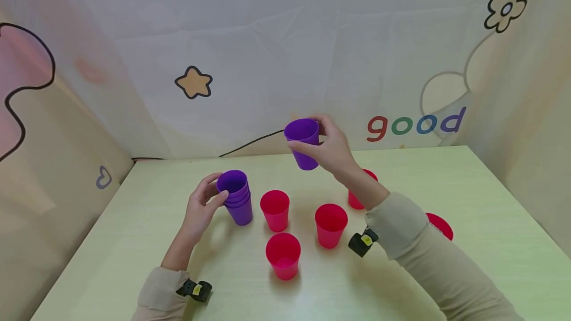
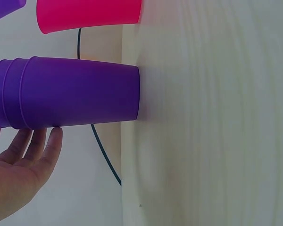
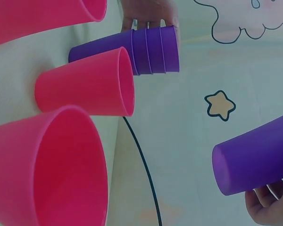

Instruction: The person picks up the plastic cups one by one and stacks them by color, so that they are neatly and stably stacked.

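Observation:
A nested stack of purple cups [image 1: 241, 210] stands upright on the table, and my left hand [image 1: 199, 209] grips it near its rims, thumb on the near side. In the left wrist view, fingers [image 2: 51, 149] of that hand touch the stack's side. Raised above the table, a single purple cup [image 1: 306, 156] is held by my right hand [image 1: 333, 151] between thumb and fingers, mouth up and slightly tilted. The right wrist view shows its base [image 3: 221, 169] with nothing beneath it there.
Several red cups stand mouth up on the pale table [image 1: 250, 296]: one beside the stack [image 1: 275, 214], one nearer me [image 1: 285, 264], another to the right [image 1: 330, 234]. Behind my right forearm are two more, a partly hidden red cup [image 1: 355, 201] and a red rim [image 1: 441, 226]. A printed cloth [image 1: 267, 78] hangs behind.

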### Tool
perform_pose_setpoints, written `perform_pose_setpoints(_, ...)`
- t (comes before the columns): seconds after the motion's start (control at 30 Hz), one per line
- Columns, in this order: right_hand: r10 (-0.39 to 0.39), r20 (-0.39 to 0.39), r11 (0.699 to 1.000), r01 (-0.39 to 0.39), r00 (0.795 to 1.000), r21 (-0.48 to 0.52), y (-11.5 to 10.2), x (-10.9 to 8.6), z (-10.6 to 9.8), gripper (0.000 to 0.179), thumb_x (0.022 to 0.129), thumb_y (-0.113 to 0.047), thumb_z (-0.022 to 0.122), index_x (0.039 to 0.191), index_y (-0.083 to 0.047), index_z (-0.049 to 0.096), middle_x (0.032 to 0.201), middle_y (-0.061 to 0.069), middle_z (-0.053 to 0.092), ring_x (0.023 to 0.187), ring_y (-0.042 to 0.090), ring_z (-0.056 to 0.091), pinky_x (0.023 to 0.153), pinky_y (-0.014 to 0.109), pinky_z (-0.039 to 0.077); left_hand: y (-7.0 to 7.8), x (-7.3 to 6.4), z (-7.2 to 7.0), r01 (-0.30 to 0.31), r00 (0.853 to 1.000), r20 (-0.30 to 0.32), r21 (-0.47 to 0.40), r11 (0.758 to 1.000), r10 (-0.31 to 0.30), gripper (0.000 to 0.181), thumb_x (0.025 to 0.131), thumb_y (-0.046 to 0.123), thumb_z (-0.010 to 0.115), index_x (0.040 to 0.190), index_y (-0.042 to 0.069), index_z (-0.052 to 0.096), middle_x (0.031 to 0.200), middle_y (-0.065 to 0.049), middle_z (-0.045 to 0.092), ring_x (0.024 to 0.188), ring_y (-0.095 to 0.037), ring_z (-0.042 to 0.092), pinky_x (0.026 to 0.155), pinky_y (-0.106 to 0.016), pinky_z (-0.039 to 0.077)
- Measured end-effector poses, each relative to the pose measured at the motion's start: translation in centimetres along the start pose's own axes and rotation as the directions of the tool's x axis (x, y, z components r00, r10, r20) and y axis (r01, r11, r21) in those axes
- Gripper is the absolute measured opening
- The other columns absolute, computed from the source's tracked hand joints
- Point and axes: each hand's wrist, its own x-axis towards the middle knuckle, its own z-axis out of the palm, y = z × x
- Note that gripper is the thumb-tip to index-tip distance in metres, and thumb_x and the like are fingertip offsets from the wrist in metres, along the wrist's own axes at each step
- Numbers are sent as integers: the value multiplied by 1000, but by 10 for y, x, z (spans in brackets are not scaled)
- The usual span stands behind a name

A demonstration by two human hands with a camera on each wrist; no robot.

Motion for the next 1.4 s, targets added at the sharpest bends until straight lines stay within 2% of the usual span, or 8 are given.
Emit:
perform_pose_setpoints(0.27, -2, 52, 1000, 2, 999, -5, -7, 2, 16, 63, 74, -25, 74, 128, -15, 44, 110, 7, 53, 100, 23, 49, 77, 39, 50, 0, 0, -1, -3, 1000, 4, -3, 1000, 3, 42, 91, 10, 55, 130, 4, 43, 115, -16, 53, 100, -12, 53, 77, -25, 50)
perform_pose_setpoints(0.47, -31, 72, 999, 33, 997, -22, -9, 4, 28, 59, 72, -27, 76, 123, -19, 48, 104, 4, 54, 95, 20, 50, 72, 37, 50, 1, 0, 0, -13, 1000, 4, -5, 1000, 13, 42, 90, 8, 55, 130, 2, 42, 114, -15, 54, 99, -11, 54, 76, -25, 50)
perform_pose_setpoints(0.67, -26, 95, 999, 30, 995, -36, -14, 3, 38, 63, 72, -29, 76, 126, -17, 46, 107, 5, 53, 97, 22, 49, 73, 37, 49, -1, 0, 0, -23, 1000, 5, -3, 1000, 23, 42, 90, 8, 56, 130, 2, 42, 111, -11, 55, 98, -10, 54, 75, -25, 50)
perform_pose_setpoints(1.0, -24, 115, 999, 29, 993, -37, -15, 7, 52, 65, 72, -30, 76, 128, -16, 45, 107, 5, 53, 96, 21, 51, 72, 36, 48, -1, 1, -1, -23, 1000, 5, 0, 1000, 23, 42, 90, 8, 56, 130, 2, 42, 114, -16, 54, 98, -10, 54, 76, -25, 50)
perform_pose_setpoints(1.2, 7, 132, 999, -2, 991, -32, -16, 8, 61, 67, 72, -30, 76, 130, -16, 43, 109, 4, 54, 98, 21, 51, 73, 35, 48, -1, 1, -1, -15, 1000, 2, -1, 1000, 15, 42, 90, 8, 56, 130, 3, 43, 114, -16, 54, 98, -10, 55, 76, -25, 51)
perform_pose_setpoints(1.4, 18, 157, 1000, -14, 988, -28, -18, 8, 68, 66, 73, -28, 76, 130, -16, 44, 111, 5, 55, 98, 20, 53, 74, 34, 48, 0, 0, -1, -42, 999, 6, -5, 999, 42, 41, 90, 7, 55, 129, 1, 43, 114, -17, 54, 98, -10, 55, 75, -24, 50)
